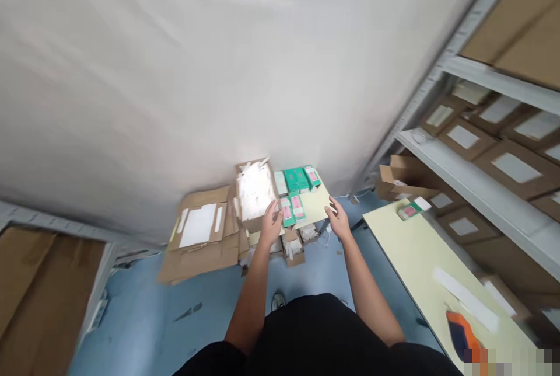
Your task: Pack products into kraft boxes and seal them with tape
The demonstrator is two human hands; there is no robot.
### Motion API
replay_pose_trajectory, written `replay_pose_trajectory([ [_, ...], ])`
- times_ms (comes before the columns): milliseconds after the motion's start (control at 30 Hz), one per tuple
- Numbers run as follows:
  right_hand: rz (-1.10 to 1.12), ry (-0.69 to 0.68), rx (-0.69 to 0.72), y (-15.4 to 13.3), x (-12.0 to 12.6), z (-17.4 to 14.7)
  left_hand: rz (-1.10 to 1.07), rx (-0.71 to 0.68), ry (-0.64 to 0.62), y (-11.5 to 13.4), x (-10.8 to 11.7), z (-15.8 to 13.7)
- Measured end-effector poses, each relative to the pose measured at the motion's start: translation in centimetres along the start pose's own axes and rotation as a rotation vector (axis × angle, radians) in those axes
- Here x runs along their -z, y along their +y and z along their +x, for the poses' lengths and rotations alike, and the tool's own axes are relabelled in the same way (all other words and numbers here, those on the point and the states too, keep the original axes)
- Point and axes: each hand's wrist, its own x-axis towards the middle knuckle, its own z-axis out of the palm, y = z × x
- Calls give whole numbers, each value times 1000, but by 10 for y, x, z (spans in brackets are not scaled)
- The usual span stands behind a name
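Note:
My left hand [271, 225] is open beside the small green and pink boxes, its thumb apart from its fingers. Nearest to it is a green and pink box [286, 212] on the small pale table [315, 206]; whether they touch I cannot tell. A second pink-fronted box [297, 206] stands right next to that one. Over the table's right edge my right hand [338, 218] is open, fingers spread, holding nothing. Green boxes [296, 180] and a pink and green box [312, 176] line the table's back. An open carton [257, 190] full of white pieces sits at the left.
Flattened cardboard [210, 256] leans left of the table. Small open cartons [294, 247] are underneath. To the right, a long pale table [406, 242] holds another green and pink box [409, 210] and an orange and dark object [461, 332]. Shelves [476, 177] with labelled cartons stand beyond.

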Motion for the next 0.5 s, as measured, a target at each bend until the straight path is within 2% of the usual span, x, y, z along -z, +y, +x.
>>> replay_pose_trajectory([
  [167,-23,-192,30,-28,-121,3,34,69,199,-36,126,-14],
  [267,-19,-316,51,-44,-184,3,54,128,317,-52,188,-29],
  [367,-17,-413,80,-57,-238,4,67,202,406,-64,230,-43],
  [500,-13,-545,110,-67,-300,13,83,272,490,-77,263,-51],
])
